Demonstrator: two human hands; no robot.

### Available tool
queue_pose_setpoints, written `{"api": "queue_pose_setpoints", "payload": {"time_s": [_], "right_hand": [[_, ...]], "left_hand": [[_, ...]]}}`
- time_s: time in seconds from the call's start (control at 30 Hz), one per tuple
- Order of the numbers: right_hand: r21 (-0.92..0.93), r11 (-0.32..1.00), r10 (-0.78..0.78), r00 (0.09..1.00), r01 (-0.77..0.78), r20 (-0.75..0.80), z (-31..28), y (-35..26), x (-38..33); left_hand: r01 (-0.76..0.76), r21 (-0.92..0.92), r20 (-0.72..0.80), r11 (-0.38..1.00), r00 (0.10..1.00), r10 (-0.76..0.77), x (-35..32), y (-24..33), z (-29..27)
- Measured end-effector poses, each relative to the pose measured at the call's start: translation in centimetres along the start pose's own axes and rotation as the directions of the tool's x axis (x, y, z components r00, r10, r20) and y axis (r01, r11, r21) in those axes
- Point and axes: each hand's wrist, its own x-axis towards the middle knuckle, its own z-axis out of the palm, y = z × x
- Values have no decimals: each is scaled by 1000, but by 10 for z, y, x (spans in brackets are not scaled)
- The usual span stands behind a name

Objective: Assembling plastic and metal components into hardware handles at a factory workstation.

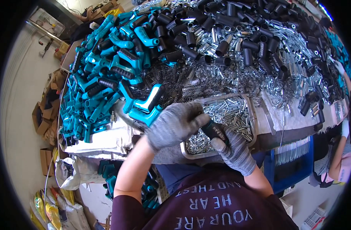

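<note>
While the gray-gloved right hand (237, 148) is holding a black tube (215, 131), with its fingers and thumb closed around it, the gray-gloved left hand (175, 124) is hanging just beside the tube's upper end. The left fingers are bending inward, but I cannot tell if they are pinching something. The tube is tilting between the two hands, over a metal tray (200, 155). Under the hands, this tray is holding lots of shiny pins (231, 109) in its far part and small silver bits (196, 145) in its near part. Lower down, to the right of the right hand, a blue bin (286, 178) is carrying a row of thin metal rods (292, 153). Down and to the left of the left hand, a white sack (68, 174) is gaping open, and its inside is looking too dark to tell. Farther left, brown boxes (49, 111) are sitting. Past the left hand, teal handles (125, 61) are lying in a big heap.
</note>
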Motion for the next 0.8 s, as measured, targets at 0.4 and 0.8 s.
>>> {"api": "queue_pose_setpoints", "payload": {"time_s": [0.4, 0.8], "right_hand": [[169, 972, 175, 983, -164, -53, -3, 13, -1], [-6, 996, 91, 995, -92, -33, -7, 5, 1]], "left_hand": [[532, 644, -652, 550, 757, 31, 19, -120, -20], [-461, -448, -646, 766, 759, 79, 10, -46, -36]]}}
